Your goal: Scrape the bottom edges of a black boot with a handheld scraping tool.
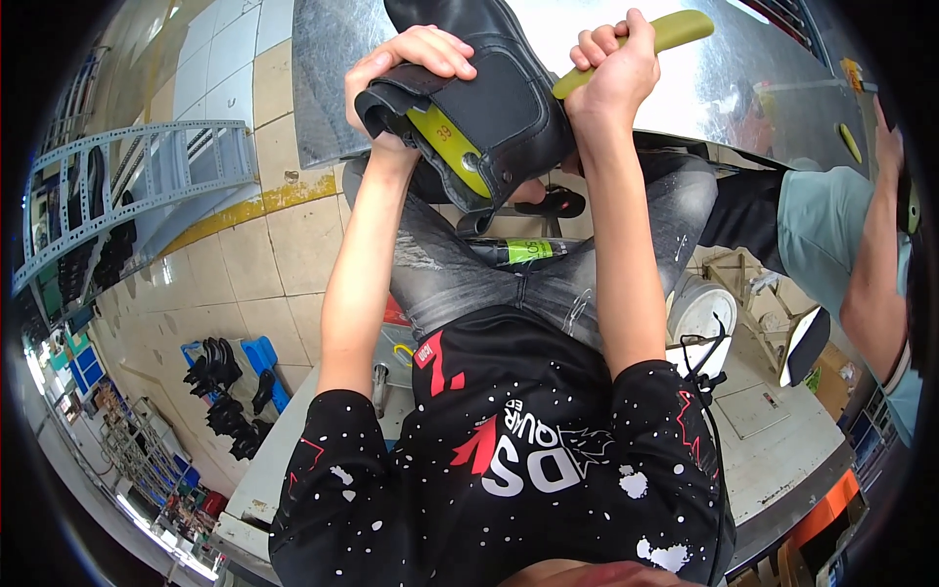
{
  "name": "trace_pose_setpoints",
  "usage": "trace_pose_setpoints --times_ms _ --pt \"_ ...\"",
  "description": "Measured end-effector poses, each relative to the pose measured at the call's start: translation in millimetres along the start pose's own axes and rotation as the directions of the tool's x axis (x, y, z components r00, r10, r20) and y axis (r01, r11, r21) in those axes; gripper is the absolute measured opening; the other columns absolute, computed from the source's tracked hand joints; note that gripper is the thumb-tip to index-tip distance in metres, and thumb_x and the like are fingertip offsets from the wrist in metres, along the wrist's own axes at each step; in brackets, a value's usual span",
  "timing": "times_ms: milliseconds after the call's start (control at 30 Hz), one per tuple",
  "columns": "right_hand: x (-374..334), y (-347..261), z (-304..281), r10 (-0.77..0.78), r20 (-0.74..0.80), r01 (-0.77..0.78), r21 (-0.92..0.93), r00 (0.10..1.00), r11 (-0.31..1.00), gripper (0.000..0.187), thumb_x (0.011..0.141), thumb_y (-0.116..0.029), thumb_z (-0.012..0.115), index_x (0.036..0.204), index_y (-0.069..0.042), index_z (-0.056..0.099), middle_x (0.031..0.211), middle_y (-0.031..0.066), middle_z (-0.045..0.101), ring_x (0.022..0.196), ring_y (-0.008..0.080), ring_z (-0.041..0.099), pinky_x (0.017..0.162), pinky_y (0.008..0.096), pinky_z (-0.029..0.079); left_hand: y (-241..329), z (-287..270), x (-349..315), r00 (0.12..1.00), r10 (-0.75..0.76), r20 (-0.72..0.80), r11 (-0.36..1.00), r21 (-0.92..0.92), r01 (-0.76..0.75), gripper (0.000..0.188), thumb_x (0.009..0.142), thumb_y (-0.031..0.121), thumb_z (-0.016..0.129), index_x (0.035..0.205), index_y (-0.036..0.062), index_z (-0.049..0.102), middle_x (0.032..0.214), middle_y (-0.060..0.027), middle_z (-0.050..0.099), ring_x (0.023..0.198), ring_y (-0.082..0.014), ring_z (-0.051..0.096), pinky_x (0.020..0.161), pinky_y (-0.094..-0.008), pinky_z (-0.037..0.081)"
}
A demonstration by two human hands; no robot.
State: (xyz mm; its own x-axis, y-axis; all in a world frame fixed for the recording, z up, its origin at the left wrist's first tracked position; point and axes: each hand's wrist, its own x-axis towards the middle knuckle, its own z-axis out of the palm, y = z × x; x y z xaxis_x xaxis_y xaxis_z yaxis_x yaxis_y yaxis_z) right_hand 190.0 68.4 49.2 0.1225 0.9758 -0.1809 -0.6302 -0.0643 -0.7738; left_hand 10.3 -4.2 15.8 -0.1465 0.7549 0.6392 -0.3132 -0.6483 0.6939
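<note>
Head view: hunting for the black boot (504,93), which way from the right hand (616,73)?

Just to the left, raised above the lap (440,289) and across the near edge of the metal desk (743,108), as seen from overhead; running slantwise from the top edge of the view down toward the lower right, with opening turned to the lower left

And which hand nearer?

Left hand (416,64), right on it: with fingers bent over the upper side by the opening, slightly parted, gripping that edge; no telling about the thumb, hidden from here

Anything inside the boot?

Yes, with a yellow-green last (445,147) showing in the opening

And in the right fingers (589,47)?

Curled tight around a curved yellow-green bar (680,32), with no gap left and thumb pressed against it

Lying along what line?

From lower left, at the boot's side, to upper right, out over the desk; crosswise to the boot, roughly

Touching the boot with that lower end?

Touching or just beside: impossible to tell from this angle
</note>
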Motion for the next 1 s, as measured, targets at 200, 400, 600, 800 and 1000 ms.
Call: trace_pose_setpoints --times_ms 200,400,600,800,1000 --pt "6 4 16 0.098 -0.022 -0.098 -0.020 0.995 0.995 0.028 0.102 -0.029 0.057 0.083 -0.013 0.043 0.060 -0.0070 0.033 0.046 0.0065 0.031 0.041 0.0248 0.027 0 -3 -2 1.000 0.002 -0.022 1.000 -0.016 -0.002 0.051 0.090 0.034 0.030 0.077 -0.0013 0.066 0.080 -0.0224 0.071 0.081 -0.0323 0.064 0.089 -0.0434 0.049" --pt "20 18 33 0.100 0.020 -0.098 -0.074 0.995 0.992 0.030 0.102 -0.032 0.057 0.082 -0.013 0.043 0.059 -0.0071 0.035 0.045 0.0060 0.033 0.041 0.0241 0.028 6 -1 -6 1.000 -0.015 -0.028 0.998 0.066 0.016 0.051 0.091 0.034 0.030 0.075 0.0016 0.066 0.079 -0.0197 0.072 0.082 -0.0313 0.065 0.092 -0.0416 0.047" --pt "26 22 42 0.073 0.057 -0.063 -0.161 0.996 0.985 0.031 0.101 -0.031 0.056 0.080 -0.013 0.043 0.058 -0.0071 0.035 0.044 0.0061 0.033 0.040 0.0240 0.028 8 1 -5 0.999 -0.025 -0.047 0.994 0.104 0.030 0.051 0.092 0.034 0.029 0.073 0.0037 0.065 0.076 -0.0179 0.072 0.082 -0.0307 0.066 0.099 -0.0406 0.042" --pt "26 27 46 0.072 0.030 -0.067 -0.141 0.997 0.988 0.030 0.101 -0.030 0.055 0.080 -0.013 0.043 0.058 -0.0072 0.035 0.043 0.0060 0.033 0.040 0.0240 0.028 12 -1 -9 0.998 -0.040 -0.045 0.992 0.120 0.046 0.050 0.093 0.034 0.029 0.071 0.0054 0.065 0.076 -0.0150 0.073 0.080 -0.0284 0.066 0.100 -0.0401 0.040" --pt "33 31 44 0.063 0.002 -0.062 -0.146 0.998 0.987 0.029 0.100 -0.029 0.055 0.080 -0.013 0.044 0.058 -0.0070 0.035 0.043 0.0064 0.034 0.040 0.0243 0.028 15 -1 -10 0.998 -0.018 -0.062 0.993 0.114 0.025 0.051 0.093 0.033 0.029 0.070 0.0046 0.065 0.076 -0.0157 0.073 0.080 -0.0290 0.066 0.100 -0.0401 0.041"
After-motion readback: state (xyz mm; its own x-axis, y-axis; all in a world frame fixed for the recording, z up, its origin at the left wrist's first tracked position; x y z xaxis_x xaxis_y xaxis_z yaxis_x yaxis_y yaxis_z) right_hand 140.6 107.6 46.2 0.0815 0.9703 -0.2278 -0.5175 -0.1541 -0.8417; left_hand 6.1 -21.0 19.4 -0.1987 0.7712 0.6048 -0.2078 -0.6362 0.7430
